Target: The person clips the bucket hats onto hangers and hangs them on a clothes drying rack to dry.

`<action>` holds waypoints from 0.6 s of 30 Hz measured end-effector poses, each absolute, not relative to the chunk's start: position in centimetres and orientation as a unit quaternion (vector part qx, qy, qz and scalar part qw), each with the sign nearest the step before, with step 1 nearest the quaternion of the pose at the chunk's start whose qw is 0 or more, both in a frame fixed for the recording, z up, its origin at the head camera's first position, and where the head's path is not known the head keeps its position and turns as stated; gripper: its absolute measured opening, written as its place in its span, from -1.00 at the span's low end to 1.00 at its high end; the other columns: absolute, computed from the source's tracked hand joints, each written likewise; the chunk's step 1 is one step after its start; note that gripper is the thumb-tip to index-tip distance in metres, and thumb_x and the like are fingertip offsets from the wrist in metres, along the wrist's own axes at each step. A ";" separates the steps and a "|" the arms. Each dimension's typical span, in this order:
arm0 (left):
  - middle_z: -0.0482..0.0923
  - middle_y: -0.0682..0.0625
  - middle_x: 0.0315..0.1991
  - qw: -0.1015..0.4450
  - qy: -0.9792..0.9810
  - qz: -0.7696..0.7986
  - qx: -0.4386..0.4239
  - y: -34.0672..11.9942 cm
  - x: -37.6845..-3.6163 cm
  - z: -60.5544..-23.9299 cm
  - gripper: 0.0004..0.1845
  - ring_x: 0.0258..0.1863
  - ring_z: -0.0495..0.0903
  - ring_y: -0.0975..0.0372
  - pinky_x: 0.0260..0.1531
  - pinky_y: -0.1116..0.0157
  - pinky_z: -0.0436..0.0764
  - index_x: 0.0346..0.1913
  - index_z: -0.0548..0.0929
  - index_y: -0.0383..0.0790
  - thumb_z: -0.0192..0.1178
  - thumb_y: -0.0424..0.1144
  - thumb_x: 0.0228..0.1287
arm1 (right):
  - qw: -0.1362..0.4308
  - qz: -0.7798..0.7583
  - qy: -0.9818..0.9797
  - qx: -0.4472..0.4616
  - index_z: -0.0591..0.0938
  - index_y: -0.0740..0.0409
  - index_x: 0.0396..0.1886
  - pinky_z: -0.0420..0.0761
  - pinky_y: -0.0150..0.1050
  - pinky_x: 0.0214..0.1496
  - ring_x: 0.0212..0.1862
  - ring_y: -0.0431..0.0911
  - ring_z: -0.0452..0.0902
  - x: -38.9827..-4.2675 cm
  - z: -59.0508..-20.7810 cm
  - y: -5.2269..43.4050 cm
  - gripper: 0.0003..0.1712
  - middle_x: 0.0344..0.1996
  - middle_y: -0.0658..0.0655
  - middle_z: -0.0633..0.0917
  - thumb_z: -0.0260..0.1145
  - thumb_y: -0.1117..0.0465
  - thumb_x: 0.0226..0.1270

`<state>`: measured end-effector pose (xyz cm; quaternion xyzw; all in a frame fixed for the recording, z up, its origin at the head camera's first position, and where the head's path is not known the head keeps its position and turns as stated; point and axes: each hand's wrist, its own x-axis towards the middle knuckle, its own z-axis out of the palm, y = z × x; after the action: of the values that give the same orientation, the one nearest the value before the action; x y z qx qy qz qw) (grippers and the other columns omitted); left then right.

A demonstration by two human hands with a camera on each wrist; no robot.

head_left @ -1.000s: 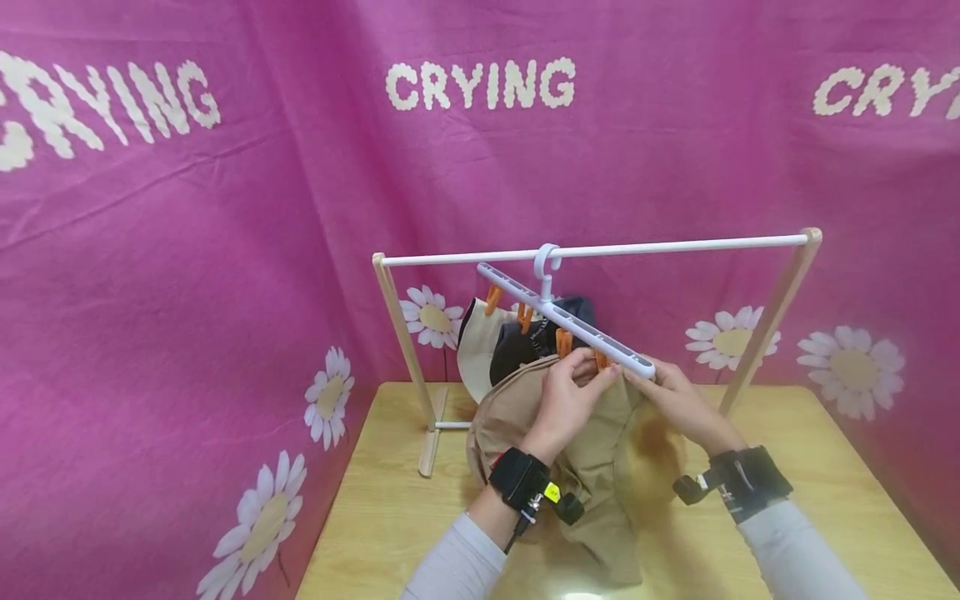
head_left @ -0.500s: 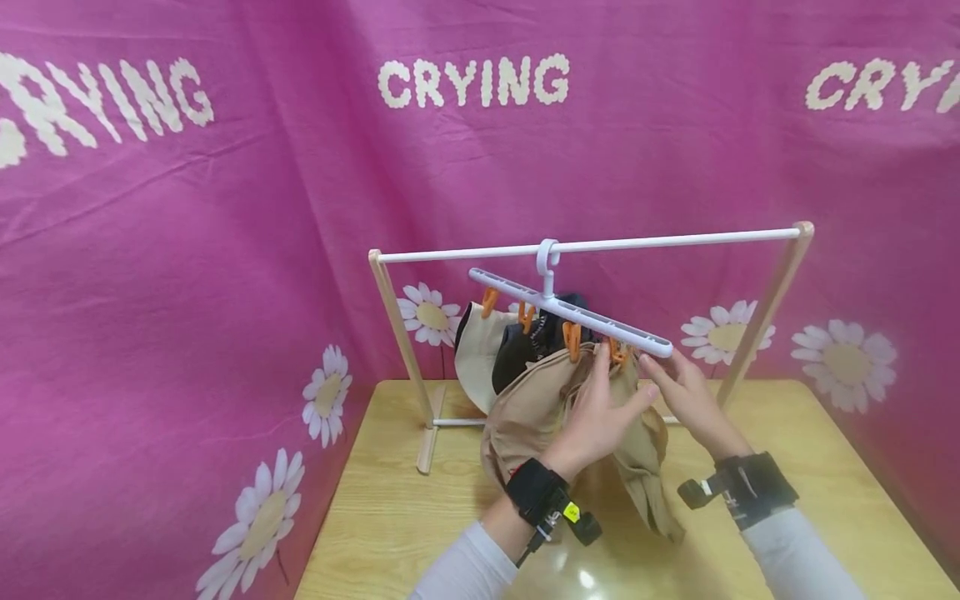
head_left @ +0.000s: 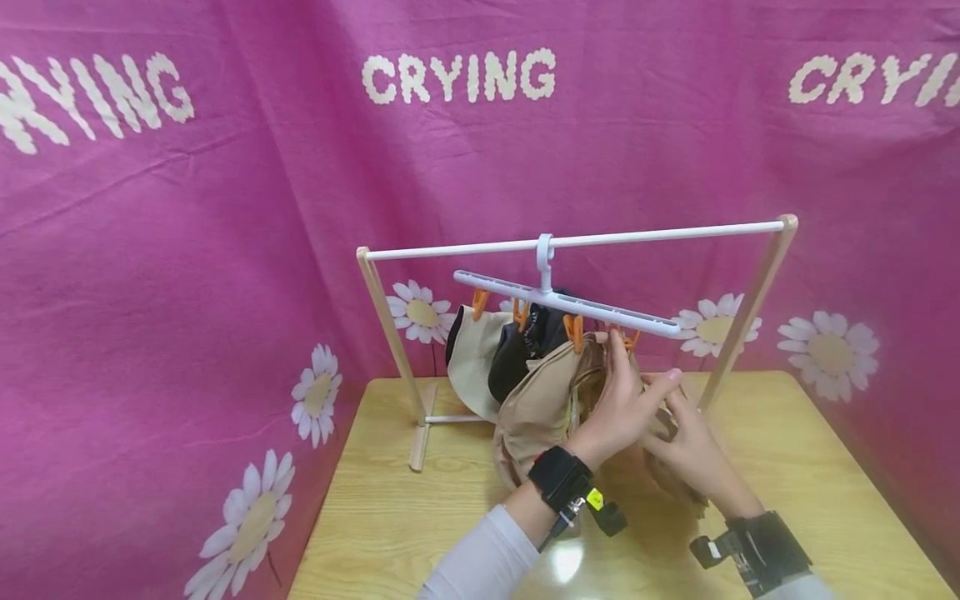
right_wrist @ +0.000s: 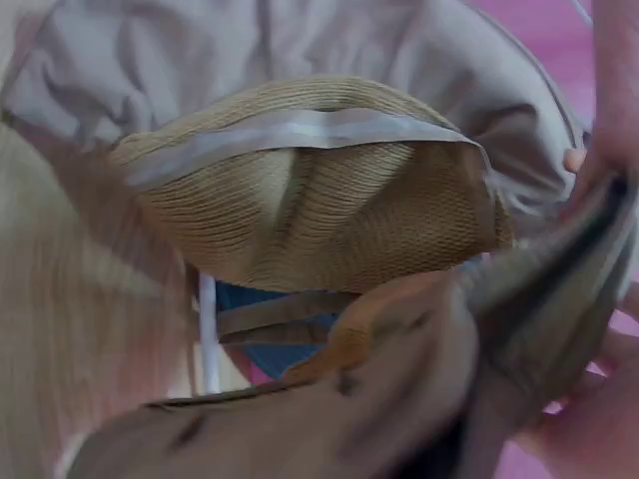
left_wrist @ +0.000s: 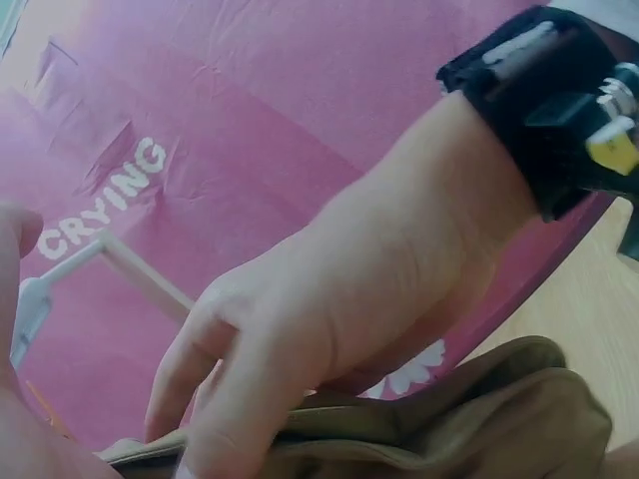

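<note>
A tan hat (head_left: pixel 540 400) hangs below a white clip hanger (head_left: pixel 592 310) with orange clips, hooked on the rack's white rod (head_left: pixel 660 234). My left hand (head_left: pixel 630 383) grips the hat's upper edge just under the rightmost orange clip (head_left: pixel 628 339). My right hand (head_left: pixel 686 446) holds the hat lower down on its right side. The left wrist view has my left hand (left_wrist: pixel 329 329) with fingers on tan fabric (left_wrist: pixel 469 419). Filling the right wrist view is the hat's woven inner band (right_wrist: pixel 319 190), with my fingers (right_wrist: pixel 611 110) at its edge.
A cream cap (head_left: pixel 472 354) and a black cap (head_left: pixel 517 350) hang from the hanger's left clips. The wooden-legged rack (head_left: pixel 386 325) stands at the back of a wooden table (head_left: pixel 390 517). A pink curtain (head_left: pixel 187 250) with daisies closes in behind and at both sides.
My right hand let go of the hanger's end and dropped to the hat. My left hand lifted the hat's edge up to the rightmost clip. The hanger swung more level.
</note>
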<state>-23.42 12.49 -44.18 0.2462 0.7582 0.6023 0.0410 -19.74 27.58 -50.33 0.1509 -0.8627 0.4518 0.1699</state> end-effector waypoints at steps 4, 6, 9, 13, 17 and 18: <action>-0.54 0.00 0.71 0.049 0.766 0.593 0.244 12.7 -23.1 -44.6 0.18 0.69 -0.39 0.09 0.62 -0.05 -0.12 0.69 -0.45 -0.01 0.10 0.35 0.39 | 0.200 0.463 -0.855 0.119 0.44 0.10 0.51 0.56 -0.44 0.18 0.30 -0.32 0.44 -19.8 -51.4 28.1 -0.29 0.45 0.18 0.44 0.42 0.33 0.41; -0.50 0.01 0.72 0.059 0.764 0.593 0.246 12.4 -22.8 -45.0 0.15 0.69 -0.36 0.10 0.62 -0.06 -0.08 0.70 -0.42 0.02 0.09 0.33 0.41 | 0.214 0.470 -0.851 0.099 0.46 0.17 0.49 0.51 -0.62 0.06 0.23 -0.48 0.43 -20.2 -51.6 28.7 -0.38 0.44 0.27 0.49 0.35 0.31 0.48; -0.39 0.09 0.73 0.075 0.757 0.602 0.241 11.4 -22.1 -46.0 0.09 0.69 -0.25 0.15 0.59 -0.08 0.02 0.71 -0.35 0.10 0.11 0.31 0.44 | 0.243 0.471 -0.845 0.069 0.52 0.23 0.45 0.44 -0.69 0.07 0.19 -0.56 0.40 -20.9 -52.0 29.6 -0.46 0.40 0.36 0.54 0.32 0.25 0.54; -0.12 0.13 0.71 0.072 0.737 0.633 0.225 8.9 -20.6 -47.9 -0.04 0.65 -0.04 0.23 0.57 -0.01 0.15 0.72 -0.15 0.11 0.16 0.19 0.49 | 0.276 0.461 -0.843 0.037 0.59 0.24 0.38 0.39 -0.72 0.12 0.21 -0.37 0.53 -22.0 -52.3 30.5 -0.51 0.35 0.35 0.59 0.34 0.22 0.54; 0.32 -0.03 0.56 -0.014 0.748 0.613 0.254 6.2 -19.0 -50.4 -0.27 0.52 0.33 0.18 0.47 0.14 0.37 0.61 0.20 -0.16 0.19 -0.04 0.54 | 0.290 0.455 -0.842 0.007 0.59 0.24 0.37 0.38 -0.73 0.13 0.26 0.13 0.62 -23.1 -52.5 31.6 -0.52 0.34 0.36 0.59 0.34 0.19 0.55; 0.44 -0.05 0.48 -0.053 0.761 0.591 0.262 5.6 -18.7 -51.0 -0.34 0.37 0.51 0.17 0.35 0.18 0.51 0.55 0.29 -0.22 0.20 -0.09 0.53 | 0.292 0.453 -0.842 0.001 0.58 0.24 0.38 0.40 -0.70 0.14 0.25 0.25 0.61 -23.4 -52.5 32.0 -0.51 0.34 0.37 0.59 0.34 0.17 0.55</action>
<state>-18.70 5.56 -50.95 0.2616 0.7611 0.5912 -0.0527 -23.39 31.98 -52.47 0.0006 -0.8421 0.4532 0.2923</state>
